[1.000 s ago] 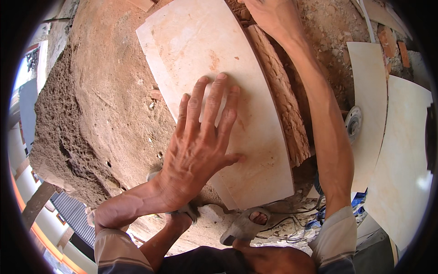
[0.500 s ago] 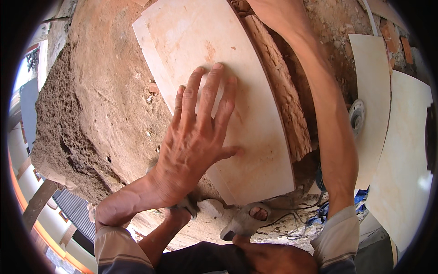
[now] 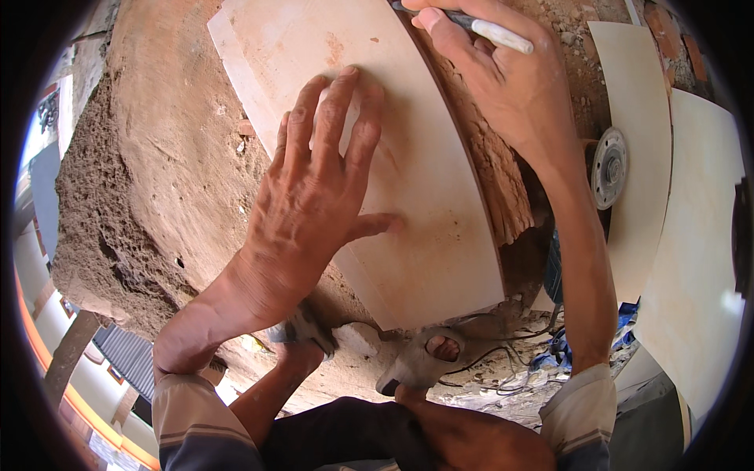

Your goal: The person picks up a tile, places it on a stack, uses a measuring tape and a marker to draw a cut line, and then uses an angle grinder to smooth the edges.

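On the broad rock [image 3: 181, 141], one cream tile [image 3: 444, 259]: lying flat, slanted, far end running out of view. A thin pale margin on its left side may be a second tile beneath; cannot tell for certain.

On the tile: left hand [image 3: 306, 184], palm down, fingers spread, grasping nothing. Placed, it seems, to steady the surface by pressure, leaving the right edge uncovered.

At the tile's far right edge: right hand [image 3: 514, 86], thumb and fingers pinched around a pen [image 3: 503, 35], dark toward the tip, white at the tail. Held low and slanting, probably for fine control along that edge; whether the tip touches cannot be told.

Right of the tile, just beside: one rough reddish slab [image 3: 506, 196]; whether it bears the edge is hidden. Farther right, past the forearm: one grinder disc [image 3: 609, 169], then a narrow tile strip [image 3: 628, 118] and a large pale panel [image 3: 699, 235].

Near end of the tile: one sandalled foot [image 3: 420, 361], close to the corner.

Room: widest left of the tile, over bare rock, barring a small brick chip [image 3: 246, 127]. Right side tighter, the forearm passing between slab and disc.
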Tool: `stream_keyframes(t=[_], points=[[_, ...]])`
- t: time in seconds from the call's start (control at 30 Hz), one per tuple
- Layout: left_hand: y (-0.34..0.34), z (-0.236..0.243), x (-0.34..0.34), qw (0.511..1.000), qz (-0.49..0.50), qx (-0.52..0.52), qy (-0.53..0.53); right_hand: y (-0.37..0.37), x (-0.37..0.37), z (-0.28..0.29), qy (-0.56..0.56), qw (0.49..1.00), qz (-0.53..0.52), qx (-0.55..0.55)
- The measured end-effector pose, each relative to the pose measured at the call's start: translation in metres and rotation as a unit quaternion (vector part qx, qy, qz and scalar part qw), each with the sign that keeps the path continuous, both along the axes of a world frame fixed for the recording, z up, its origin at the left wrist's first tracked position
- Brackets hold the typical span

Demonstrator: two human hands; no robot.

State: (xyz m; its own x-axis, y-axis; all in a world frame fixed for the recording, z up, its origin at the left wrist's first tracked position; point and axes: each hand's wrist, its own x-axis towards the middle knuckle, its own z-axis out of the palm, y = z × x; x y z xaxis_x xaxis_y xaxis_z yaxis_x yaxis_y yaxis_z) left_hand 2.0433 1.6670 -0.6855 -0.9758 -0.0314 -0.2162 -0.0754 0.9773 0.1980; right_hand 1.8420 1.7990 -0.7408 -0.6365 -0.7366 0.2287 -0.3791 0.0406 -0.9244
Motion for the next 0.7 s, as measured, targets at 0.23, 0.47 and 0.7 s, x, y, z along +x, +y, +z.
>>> stream_keyframes(t=[0.23,0.47,0.7], points=[[-0.002,-0.008,0.005,0.999,-0.008,-0.019,0.045,0.053,0.031,0.008,0.032,0.999,-0.009,0.022],[0.0,0.001,0.008,0.997,-0.032,-0.068,0.016,0.105,0.071,0.021,0.075,0.994,-0.014,0.082],[0.022,0.025,-0.006,0.989,0.022,-0.124,-0.083,0.164,0.103,0.025,0.063,0.992,-0.007,0.107]])
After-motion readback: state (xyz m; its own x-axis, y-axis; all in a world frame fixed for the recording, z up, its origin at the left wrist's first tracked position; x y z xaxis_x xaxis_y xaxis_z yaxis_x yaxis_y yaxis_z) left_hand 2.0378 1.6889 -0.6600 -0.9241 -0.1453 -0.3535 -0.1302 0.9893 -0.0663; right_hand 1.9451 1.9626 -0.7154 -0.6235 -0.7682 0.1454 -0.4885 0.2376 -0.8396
